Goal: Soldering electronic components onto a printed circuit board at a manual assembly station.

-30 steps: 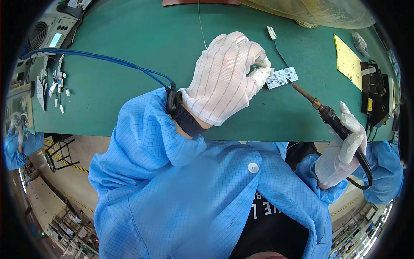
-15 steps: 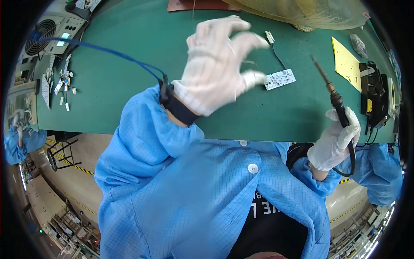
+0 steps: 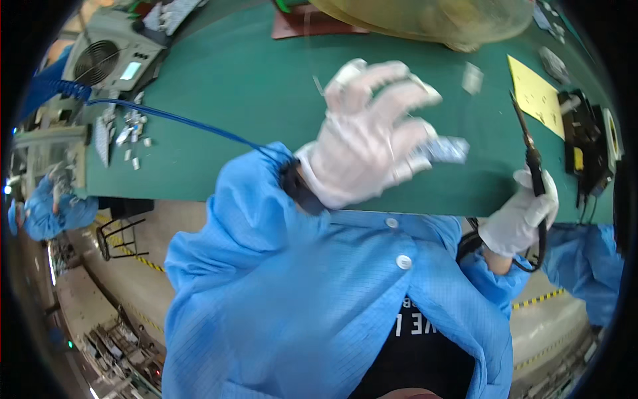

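My left hand (image 3: 372, 136), in a white glove with a black wrist strap (image 3: 299, 186), is over the middle of the green table. Its thumb and a finger close on the left end of a small white circuit board (image 3: 450, 150), which is blurred. The other fingers stay bent and apart. A white connector (image 3: 472, 78) lies farther off, with a faint, smeared lead between it and the board. At the right, my gloved right hand (image 3: 522, 216) grips a soldering iron (image 3: 533, 156), its tip pointing up and away from me.
A yellow pad (image 3: 537, 100) and a black holder (image 3: 585, 136) sit at the right. A translucent amber cover (image 3: 432, 23) overhangs the far side. Small boards and connectors (image 3: 133, 130) lie at left near a grey instrument (image 3: 113, 60). A blue cord (image 3: 193, 123) runs to my wrist strap.
My left thumb and finger have closed on the circuit board, which has shifted a little. Its connector has swung to the right. The whole view has shifted; my right hand still holds the soldering iron.
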Demonstrator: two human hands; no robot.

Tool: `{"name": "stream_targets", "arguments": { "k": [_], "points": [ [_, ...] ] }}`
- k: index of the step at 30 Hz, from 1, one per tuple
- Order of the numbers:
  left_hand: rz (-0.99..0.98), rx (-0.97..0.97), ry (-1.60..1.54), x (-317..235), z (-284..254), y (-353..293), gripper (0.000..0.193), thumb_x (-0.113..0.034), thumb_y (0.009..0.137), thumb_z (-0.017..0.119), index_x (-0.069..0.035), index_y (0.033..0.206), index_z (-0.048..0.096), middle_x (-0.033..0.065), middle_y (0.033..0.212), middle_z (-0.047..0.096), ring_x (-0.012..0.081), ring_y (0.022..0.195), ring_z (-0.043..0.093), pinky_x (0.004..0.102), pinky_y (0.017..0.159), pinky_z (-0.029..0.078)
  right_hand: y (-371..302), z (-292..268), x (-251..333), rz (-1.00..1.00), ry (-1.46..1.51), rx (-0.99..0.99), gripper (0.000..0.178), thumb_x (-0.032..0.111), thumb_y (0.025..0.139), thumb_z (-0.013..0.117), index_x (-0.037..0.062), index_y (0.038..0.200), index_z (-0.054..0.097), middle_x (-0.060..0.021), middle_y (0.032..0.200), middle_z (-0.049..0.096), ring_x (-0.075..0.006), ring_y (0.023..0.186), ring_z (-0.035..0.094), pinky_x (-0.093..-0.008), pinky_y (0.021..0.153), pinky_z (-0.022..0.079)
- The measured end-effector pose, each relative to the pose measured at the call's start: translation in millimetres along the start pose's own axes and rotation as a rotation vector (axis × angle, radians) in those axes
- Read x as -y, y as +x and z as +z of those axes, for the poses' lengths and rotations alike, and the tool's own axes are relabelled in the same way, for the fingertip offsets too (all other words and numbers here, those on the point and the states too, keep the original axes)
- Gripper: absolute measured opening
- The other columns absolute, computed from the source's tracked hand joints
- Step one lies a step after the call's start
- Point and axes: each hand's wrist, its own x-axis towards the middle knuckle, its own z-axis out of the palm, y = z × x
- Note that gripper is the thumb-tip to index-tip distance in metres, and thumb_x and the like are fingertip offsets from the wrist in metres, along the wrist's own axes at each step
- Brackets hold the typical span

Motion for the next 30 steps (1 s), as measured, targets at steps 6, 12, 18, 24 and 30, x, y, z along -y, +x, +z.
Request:
{"name": "stream_targets", "arguments": {
  "k": [6, 12, 18, 24, 30],
  "points": [
    [-0.019, -0.244, 0.321, 35, -84, -37, 0.039, -0.032, 0.063, 0.085, -0.017, 0.095, 0.068, 0.0096, 0.12, 0.058, 0.0353, 0.118, 0.049, 0.0498, 0.102, 0.041, -4, 0, 3, 0.118, 0.095, 0.056, 0.05, 0.04, 0.107, 0.036, -0.0047, 0.122, 0.056, -0.0155, 0.104, 0.065, -0.0225, 0.1, 0.059, -0.0372, 0.096, 0.045],
    [-0.312, -0.317, 0.532, 164, -126, -68, 0.039, -0.021, 0.067, 0.087, -0.009, 0.1, 0.071, 0.0102, 0.112, 0.067, 0.0307, 0.111, 0.057, 0.0424, 0.1, 0.041, -4, -4, 7, -0.006, -0.177, 0.146, 0.048, 0.034, 0.108, 0.034, -0.0063, 0.124, 0.055, -0.0164, 0.105, 0.064, -0.0232, 0.095, 0.061, -0.0346, 0.09, 0.049],
    [-0.59, -0.159, 0.536, 201, -103, -87, 0.074, -0.046, 0.077, 0.076, -0.025, 0.143, 0.047, 0.0134, 0.141, 0.049, 0.0383, 0.131, 0.04, 0.0535, 0.11, 0.03, -1, -1, 15, 0.066, -0.285, 0.046, 0.054, 0.042, 0.107, 0.037, -0.0042, 0.123, 0.059, -0.0149, 0.104, 0.065, -0.0239, 0.097, 0.061, -0.0357, 0.092, 0.045],
    [-0.85, -0.203, 0.666, 244, -203, -137, 0.035, -0.029, 0.084, 0.065, -0.015, 0.115, 0.07, 0.0147, 0.109, 0.071, 0.0336, 0.105, 0.066, 0.0445, 0.094, 0.051, -2, 0, 17, 0.111, -0.261, 0.069, 0.051, 0.041, 0.107, 0.039, -0.0026, 0.123, 0.061, -0.0128, 0.102, 0.064, -0.0228, 0.1, 0.059, -0.0368, 0.095, 0.043],
    [-1.287, 0.143, 0.873, 256, -248, -203, 0.058, -0.057, 0.082, 0.069, -0.009, 0.114, 0.07, 0.019, 0.096, 0.073, 0.0374, 0.092, 0.069, 0.0457, 0.081, 0.054, 1, -5, 10, 0.154, -0.139, 0.068, 0.049, 0.038, 0.107, 0.039, -0.0028, 0.125, 0.06, -0.0138, 0.103, 0.063, -0.0227, 0.098, 0.059, -0.0367, 0.095, 0.044]
  ]
}}
